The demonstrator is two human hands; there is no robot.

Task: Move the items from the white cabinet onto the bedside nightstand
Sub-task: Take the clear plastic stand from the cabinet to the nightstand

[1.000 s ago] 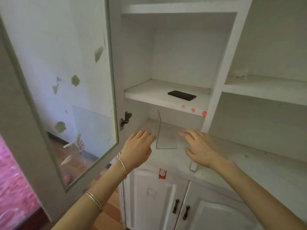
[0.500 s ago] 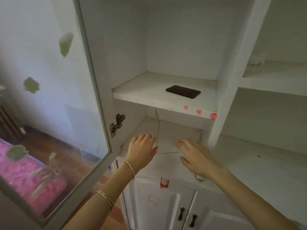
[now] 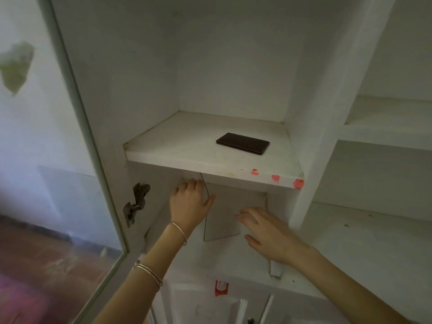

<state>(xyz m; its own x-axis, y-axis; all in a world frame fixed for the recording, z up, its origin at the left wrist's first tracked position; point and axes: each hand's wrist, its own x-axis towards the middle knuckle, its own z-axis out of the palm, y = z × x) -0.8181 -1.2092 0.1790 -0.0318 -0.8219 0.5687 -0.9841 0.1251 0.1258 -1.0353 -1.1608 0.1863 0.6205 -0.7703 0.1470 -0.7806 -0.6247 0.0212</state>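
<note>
Clear panel (image 3: 222, 220) stands in the lower compartment of the white cabinet (image 3: 311, 160), mid-frame, between both hands. Left hand (image 3: 189, 206) is nearer, fingers loosely curled at its upright edge, pinch unclear. Right hand (image 3: 271, 232) hovers lower right, fingers spread.

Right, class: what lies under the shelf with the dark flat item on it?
A thin bent sheet, one half upright, with the left hand and right hand either side. The shelf hides the space's upper back.
</note>
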